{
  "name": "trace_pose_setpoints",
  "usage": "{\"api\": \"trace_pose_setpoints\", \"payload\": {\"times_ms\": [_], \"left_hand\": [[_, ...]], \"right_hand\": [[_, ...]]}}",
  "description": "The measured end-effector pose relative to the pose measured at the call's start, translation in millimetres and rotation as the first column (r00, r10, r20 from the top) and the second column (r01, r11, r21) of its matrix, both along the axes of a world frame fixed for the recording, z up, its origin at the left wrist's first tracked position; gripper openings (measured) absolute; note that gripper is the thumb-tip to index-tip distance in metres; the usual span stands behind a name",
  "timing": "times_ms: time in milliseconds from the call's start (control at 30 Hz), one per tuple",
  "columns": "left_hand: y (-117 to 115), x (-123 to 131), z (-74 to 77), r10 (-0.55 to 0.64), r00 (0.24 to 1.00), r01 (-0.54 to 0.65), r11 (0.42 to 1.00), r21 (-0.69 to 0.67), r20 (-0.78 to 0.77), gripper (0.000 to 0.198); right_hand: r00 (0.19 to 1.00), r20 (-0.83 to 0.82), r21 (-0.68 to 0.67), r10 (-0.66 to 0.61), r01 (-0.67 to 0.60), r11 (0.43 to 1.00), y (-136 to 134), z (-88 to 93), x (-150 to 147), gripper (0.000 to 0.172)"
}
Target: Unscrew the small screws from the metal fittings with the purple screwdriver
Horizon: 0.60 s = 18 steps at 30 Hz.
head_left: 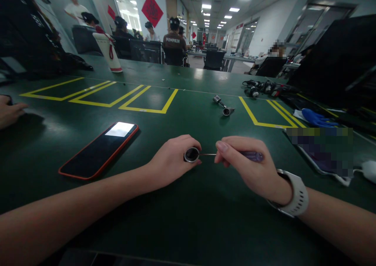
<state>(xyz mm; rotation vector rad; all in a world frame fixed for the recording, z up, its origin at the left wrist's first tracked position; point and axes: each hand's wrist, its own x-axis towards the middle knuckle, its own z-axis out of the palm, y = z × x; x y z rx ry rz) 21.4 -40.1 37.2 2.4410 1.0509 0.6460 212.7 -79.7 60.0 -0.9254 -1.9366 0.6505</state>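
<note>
Head view: left hand (176,156) grasps a ring-ended part (192,154) above the table (188,227), open end toward camera. Right hand (246,160) clasps a screwdriver (253,156), shaft running level to the part's side. Tip contact: can't tell. Judged mid-step: both in position, nothing visibly finished; any fastener state hidden. More metal pieces (227,111) lie beyond, out of hand; can't tell if they're done or left. Phone (98,150) at left.
</note>
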Motion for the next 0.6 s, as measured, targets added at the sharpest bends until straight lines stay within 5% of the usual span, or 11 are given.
{"api": "trace_pose_setpoints", "payload": {"times_ms": [267, 600], "left_hand": [[-1.9, 2.1, 1.2, -0.001, 0.977, 0.059, 0.962, -0.266, 0.213, 0.026], [-1.0, -0.2, -1.7, -0.001, 0.976, 0.031, 0.990, -0.137, 0.216, 0.028]], "right_hand": [[1.000, 0.024, 0.057, -0.007, 0.005, 0.998, 1.3, 3.1, 0.7, 0.034], [0.998, 0.061, 0.094, 0.001, -0.006, 0.996, -1.5, 8.6, 0.1, 0.035]]}}
